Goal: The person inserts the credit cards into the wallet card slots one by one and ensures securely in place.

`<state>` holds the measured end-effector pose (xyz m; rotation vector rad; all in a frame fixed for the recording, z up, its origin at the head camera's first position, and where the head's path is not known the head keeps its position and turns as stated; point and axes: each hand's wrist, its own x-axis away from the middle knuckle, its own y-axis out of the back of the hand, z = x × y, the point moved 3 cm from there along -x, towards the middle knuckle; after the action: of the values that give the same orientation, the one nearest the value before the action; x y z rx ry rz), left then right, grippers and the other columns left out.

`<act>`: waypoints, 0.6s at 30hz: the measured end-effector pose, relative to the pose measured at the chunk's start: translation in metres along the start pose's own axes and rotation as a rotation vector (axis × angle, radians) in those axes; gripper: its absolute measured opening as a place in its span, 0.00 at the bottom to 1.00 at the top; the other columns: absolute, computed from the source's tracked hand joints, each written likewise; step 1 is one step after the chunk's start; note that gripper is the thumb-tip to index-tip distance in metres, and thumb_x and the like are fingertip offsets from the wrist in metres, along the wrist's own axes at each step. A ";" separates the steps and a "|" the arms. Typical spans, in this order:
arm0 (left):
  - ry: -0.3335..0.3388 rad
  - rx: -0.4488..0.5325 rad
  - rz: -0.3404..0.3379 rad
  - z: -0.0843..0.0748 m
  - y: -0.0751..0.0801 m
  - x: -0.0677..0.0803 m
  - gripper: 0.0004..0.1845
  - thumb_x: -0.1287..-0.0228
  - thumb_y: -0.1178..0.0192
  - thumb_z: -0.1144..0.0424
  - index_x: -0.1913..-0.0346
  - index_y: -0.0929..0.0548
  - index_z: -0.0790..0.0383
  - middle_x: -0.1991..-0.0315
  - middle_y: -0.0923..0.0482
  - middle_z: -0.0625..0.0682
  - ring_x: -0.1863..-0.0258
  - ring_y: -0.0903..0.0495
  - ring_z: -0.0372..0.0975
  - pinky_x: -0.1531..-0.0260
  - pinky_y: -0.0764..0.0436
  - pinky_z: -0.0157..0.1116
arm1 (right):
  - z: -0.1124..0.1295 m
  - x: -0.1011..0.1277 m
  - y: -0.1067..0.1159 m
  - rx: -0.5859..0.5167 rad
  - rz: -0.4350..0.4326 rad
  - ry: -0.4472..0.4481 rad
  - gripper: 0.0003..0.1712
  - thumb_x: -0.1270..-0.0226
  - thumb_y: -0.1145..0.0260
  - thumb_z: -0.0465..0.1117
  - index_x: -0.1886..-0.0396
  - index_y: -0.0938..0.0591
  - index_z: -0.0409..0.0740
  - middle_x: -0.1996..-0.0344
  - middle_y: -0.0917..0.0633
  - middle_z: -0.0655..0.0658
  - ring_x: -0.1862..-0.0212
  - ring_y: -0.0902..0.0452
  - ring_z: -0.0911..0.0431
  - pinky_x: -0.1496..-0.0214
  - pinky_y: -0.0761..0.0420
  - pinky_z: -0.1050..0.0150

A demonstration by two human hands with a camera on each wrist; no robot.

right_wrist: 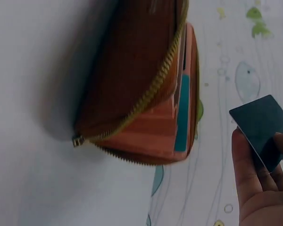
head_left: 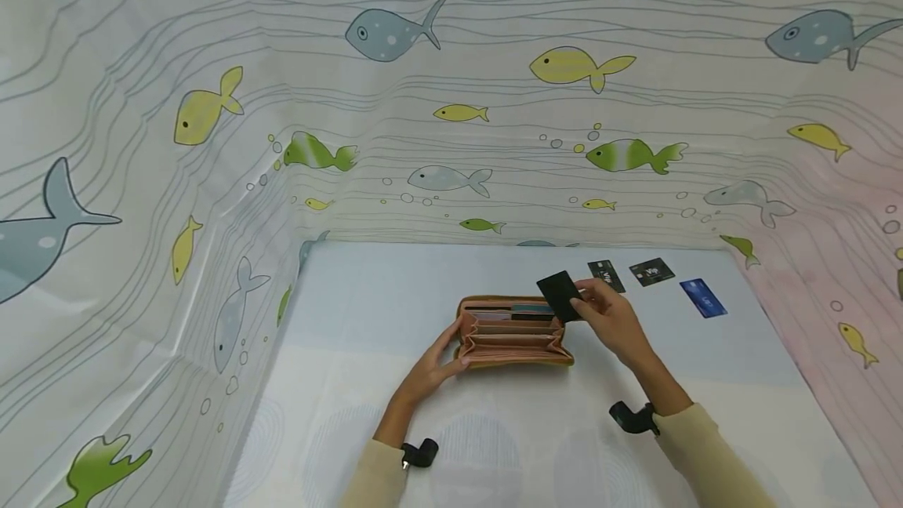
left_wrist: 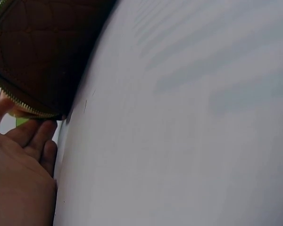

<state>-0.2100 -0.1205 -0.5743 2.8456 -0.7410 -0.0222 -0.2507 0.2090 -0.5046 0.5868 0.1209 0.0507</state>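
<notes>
A brown zip wallet [head_left: 513, 333] lies open on the white table [head_left: 494, 445], showing a pink lining and card slots. My left hand [head_left: 432, 367] grips its left end, thumb inside and fingers under the edge [left_wrist: 37, 134]. My right hand [head_left: 608, 318] pinches a black card [head_left: 560, 295] just above the wallet's right end. In the right wrist view the black card [right_wrist: 263, 127] sits between thumb and fingers, right of the wallet [right_wrist: 141, 94], where a teal card edge shows in a slot.
Three more cards lie at the table's back right: two black ones [head_left: 607, 275] [head_left: 652, 271] and a blue one [head_left: 702, 298]. A fish-print curtain [head_left: 451, 100] walls in the table at the back and both sides.
</notes>
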 end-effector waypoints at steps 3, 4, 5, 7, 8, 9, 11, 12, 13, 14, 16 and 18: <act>-0.004 0.010 0.003 0.000 -0.001 -0.001 0.42 0.28 0.43 0.64 0.19 0.54 0.62 0.19 0.57 0.58 0.19 0.59 0.50 0.24 0.55 0.57 | 0.010 0.003 -0.012 -0.033 0.055 0.048 0.16 0.27 0.36 0.39 0.42 0.21 0.45 0.60 0.15 0.40 0.67 0.20 0.50 0.70 0.24 0.67; -0.003 0.015 0.003 0.000 -0.001 -0.001 0.42 0.28 0.43 0.64 0.19 0.54 0.62 0.19 0.57 0.58 0.19 0.59 0.50 0.23 0.55 0.57 | 0.013 0.003 -0.015 -0.042 0.067 0.061 0.16 0.27 0.36 0.39 0.42 0.21 0.45 0.60 0.15 0.40 0.67 0.20 0.49 0.71 0.25 0.67; -0.001 0.019 0.005 0.001 -0.001 -0.001 0.42 0.28 0.43 0.64 0.19 0.54 0.62 0.19 0.57 0.57 0.19 0.60 0.50 0.23 0.55 0.57 | 0.015 0.004 -0.018 -0.052 0.077 0.071 0.15 0.27 0.36 0.39 0.43 0.21 0.45 0.60 0.15 0.40 0.67 0.20 0.48 0.71 0.25 0.67; 0.003 0.028 0.009 0.001 -0.001 0.000 0.42 0.28 0.43 0.63 0.19 0.54 0.61 0.18 0.58 0.57 0.19 0.60 0.50 0.23 0.56 0.57 | 0.020 0.004 -0.022 -0.064 0.087 0.091 0.15 0.27 0.36 0.38 0.43 0.21 0.45 0.60 0.15 0.41 0.66 0.18 0.48 0.70 0.23 0.67; 0.004 0.028 0.009 0.001 -0.001 0.000 0.42 0.28 0.43 0.63 0.19 0.54 0.61 0.18 0.58 0.57 0.19 0.60 0.50 0.23 0.56 0.57 | 0.022 0.004 -0.024 -0.074 0.091 0.097 0.15 0.27 0.36 0.37 0.43 0.21 0.45 0.59 0.15 0.41 0.65 0.17 0.48 0.68 0.21 0.68; 0.005 0.029 0.008 0.001 -0.001 0.000 0.42 0.28 0.43 0.62 0.19 0.54 0.61 0.18 0.57 0.57 0.19 0.60 0.50 0.23 0.56 0.57 | 0.023 0.004 -0.026 -0.076 0.093 0.104 0.15 0.27 0.36 0.37 0.43 0.21 0.45 0.59 0.15 0.41 0.64 0.16 0.49 0.67 0.20 0.68; 0.001 0.031 0.004 0.002 -0.001 0.000 0.42 0.28 0.43 0.63 0.19 0.54 0.61 0.19 0.57 0.57 0.19 0.60 0.50 0.23 0.56 0.57 | 0.027 0.005 -0.030 -0.079 0.101 0.118 0.15 0.27 0.36 0.37 0.43 0.21 0.45 0.58 0.15 0.41 0.62 0.15 0.51 0.63 0.18 0.68; -0.004 0.030 0.000 0.002 -0.001 0.000 0.42 0.28 0.43 0.63 0.19 0.54 0.62 0.19 0.57 0.58 0.19 0.59 0.51 0.24 0.56 0.58 | 0.029 0.005 -0.031 -0.076 0.105 0.127 0.15 0.27 0.36 0.37 0.44 0.21 0.45 0.58 0.15 0.42 0.61 0.14 0.52 0.62 0.17 0.68; -0.006 0.030 -0.003 0.003 0.000 0.000 0.42 0.28 0.42 0.63 0.19 0.53 0.62 0.19 0.56 0.58 0.19 0.59 0.51 0.24 0.56 0.58 | 0.031 0.005 -0.033 -0.080 0.110 0.134 0.14 0.27 0.36 0.37 0.44 0.21 0.45 0.58 0.14 0.42 0.61 0.14 0.52 0.62 0.17 0.67; -0.010 0.028 -0.006 0.003 0.000 0.000 0.42 0.28 0.42 0.63 0.19 0.53 0.62 0.19 0.56 0.58 0.19 0.59 0.51 0.24 0.56 0.58 | 0.033 0.006 -0.036 -0.084 0.117 0.139 0.14 0.27 0.36 0.37 0.44 0.21 0.45 0.58 0.14 0.42 0.60 0.13 0.52 0.63 0.17 0.67; -0.018 0.029 -0.011 0.004 0.000 0.000 0.41 0.28 0.42 0.64 0.20 0.52 0.62 0.19 0.55 0.58 0.19 0.58 0.52 0.24 0.55 0.59 | 0.035 0.007 -0.040 -0.091 0.130 0.150 0.14 0.27 0.36 0.37 0.44 0.21 0.46 0.58 0.14 0.41 0.60 0.12 0.51 0.65 0.16 0.67; -0.025 0.025 -0.014 0.004 0.000 -0.001 0.41 0.29 0.42 0.64 0.20 0.52 0.63 0.19 0.55 0.58 0.19 0.58 0.53 0.24 0.55 0.60 | 0.037 0.008 -0.046 -0.096 0.147 0.156 0.14 0.27 0.36 0.36 0.44 0.21 0.46 0.58 0.13 0.41 0.59 0.12 0.50 0.67 0.16 0.66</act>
<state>-0.2107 -0.1206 -0.5784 2.8793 -0.7311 -0.0519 -0.2375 0.1512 -0.4999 0.4951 0.2257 0.2435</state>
